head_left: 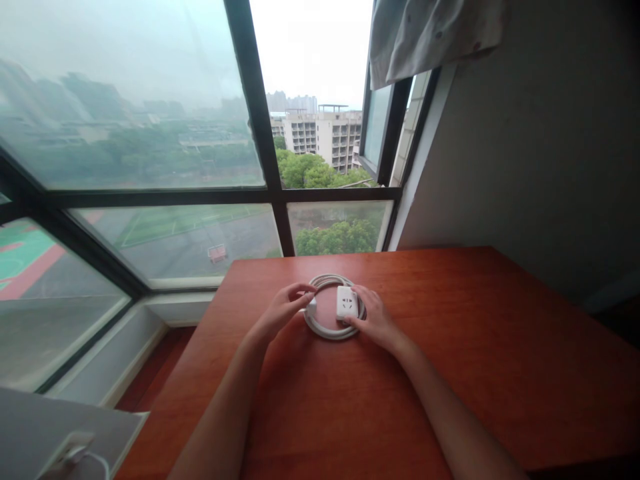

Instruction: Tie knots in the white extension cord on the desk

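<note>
A coil of white cable (334,334) lies near the far edge of the desk (330,407), wound in a loose ring of several turns. Over the right part of the ring sits a white socket block (347,304), its slotted face turned up towards the camera. At the ring's left side is a smaller white piece, seemingly the plug (311,307), partly covered by a hand.

The right hand (376,320) holds the socket block from its right side: the thumb is at the lower edge and the other fingers bend over the upper right corner, parted by about the height of the block. The left hand (283,311) is at the plug, its fingers curved inward, with the thumb and forefinger tips near each other and only a narrow gap between them. They reach the plug, but I cannot tell whether they grip it or merely touch it.

Both bare forearms rest over the desk's near part, whose reddish-brown wood shows around them. Beyond the far edge stands a dark-framed window (270,195), with trees and pale buildings outside. A light curtain (430,37) hangs at upper right, beside a shadowed wall (525,153).
</note>
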`<control>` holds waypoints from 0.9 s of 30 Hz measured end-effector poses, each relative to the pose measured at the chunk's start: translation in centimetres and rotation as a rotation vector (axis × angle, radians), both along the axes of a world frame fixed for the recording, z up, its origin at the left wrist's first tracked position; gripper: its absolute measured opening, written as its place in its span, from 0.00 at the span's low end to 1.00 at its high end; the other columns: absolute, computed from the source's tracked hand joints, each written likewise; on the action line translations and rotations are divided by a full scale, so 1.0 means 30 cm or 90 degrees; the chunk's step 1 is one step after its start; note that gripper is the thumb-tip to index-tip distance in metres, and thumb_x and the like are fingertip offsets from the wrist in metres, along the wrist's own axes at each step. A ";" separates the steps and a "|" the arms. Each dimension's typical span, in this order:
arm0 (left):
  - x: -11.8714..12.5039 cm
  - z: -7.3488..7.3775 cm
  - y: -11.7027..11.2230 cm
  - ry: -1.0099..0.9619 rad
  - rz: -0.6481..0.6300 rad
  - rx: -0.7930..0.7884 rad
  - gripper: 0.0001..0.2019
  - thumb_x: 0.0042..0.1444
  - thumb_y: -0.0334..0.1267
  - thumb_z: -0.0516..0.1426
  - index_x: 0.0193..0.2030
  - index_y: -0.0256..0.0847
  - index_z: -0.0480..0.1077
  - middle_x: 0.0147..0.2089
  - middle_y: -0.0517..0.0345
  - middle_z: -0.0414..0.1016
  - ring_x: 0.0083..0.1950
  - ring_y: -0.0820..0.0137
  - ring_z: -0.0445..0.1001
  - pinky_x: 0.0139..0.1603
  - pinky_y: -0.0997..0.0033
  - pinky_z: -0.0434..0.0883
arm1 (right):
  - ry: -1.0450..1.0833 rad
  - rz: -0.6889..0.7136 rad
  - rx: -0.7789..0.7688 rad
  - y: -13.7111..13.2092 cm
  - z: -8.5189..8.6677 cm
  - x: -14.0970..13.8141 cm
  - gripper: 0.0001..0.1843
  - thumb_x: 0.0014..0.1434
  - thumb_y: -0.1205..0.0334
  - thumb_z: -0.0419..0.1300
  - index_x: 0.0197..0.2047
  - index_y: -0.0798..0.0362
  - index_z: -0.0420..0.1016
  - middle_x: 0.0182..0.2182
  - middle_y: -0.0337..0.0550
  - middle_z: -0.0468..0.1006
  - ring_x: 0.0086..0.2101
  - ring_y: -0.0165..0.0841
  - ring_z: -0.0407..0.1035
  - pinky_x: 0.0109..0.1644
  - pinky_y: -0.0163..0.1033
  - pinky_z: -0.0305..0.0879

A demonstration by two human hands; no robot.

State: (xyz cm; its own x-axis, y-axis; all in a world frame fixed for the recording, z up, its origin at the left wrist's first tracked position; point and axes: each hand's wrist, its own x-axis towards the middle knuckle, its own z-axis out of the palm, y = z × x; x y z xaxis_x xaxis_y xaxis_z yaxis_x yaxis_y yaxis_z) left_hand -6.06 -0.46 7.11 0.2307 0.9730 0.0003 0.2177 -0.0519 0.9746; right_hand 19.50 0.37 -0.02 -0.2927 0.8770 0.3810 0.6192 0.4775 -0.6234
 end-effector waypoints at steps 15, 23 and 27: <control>-0.001 -0.069 0.033 0.088 0.151 0.026 0.19 0.48 0.45 0.60 0.42 0.34 0.74 0.41 0.49 0.76 0.40 0.62 0.75 0.37 0.69 0.71 | 0.013 -0.007 -0.003 0.002 0.005 -0.004 0.37 0.47 0.59 0.69 0.60 0.52 0.65 0.58 0.52 0.68 0.59 0.46 0.60 0.62 0.52 0.56; -0.004 -0.080 0.036 0.056 0.141 -0.104 0.28 0.46 0.34 0.56 0.57 0.32 0.65 0.46 0.45 0.77 0.33 0.68 0.75 0.31 0.73 0.71 | -0.051 -0.060 -0.032 -0.008 -0.001 0.000 0.41 0.49 0.54 0.68 0.64 0.53 0.61 0.62 0.55 0.63 0.62 0.48 0.55 0.64 0.52 0.52; 0.001 -0.093 0.036 0.100 0.108 -0.067 0.19 0.47 0.36 0.57 0.48 0.34 0.71 0.44 0.49 0.77 0.37 0.65 0.76 0.33 0.72 0.71 | -0.105 -0.112 -0.085 -0.015 0.020 0.019 0.41 0.49 0.46 0.67 0.62 0.51 0.62 0.59 0.53 0.68 0.58 0.51 0.60 0.60 0.55 0.56</control>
State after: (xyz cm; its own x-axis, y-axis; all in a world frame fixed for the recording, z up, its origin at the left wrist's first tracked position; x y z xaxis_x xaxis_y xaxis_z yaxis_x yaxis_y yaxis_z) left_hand -6.04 0.62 4.32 0.0540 0.9906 -0.1255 0.3639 0.0975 0.9263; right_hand 20.07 -0.10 0.59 -0.1791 0.9592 0.2186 0.7837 0.2735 -0.5577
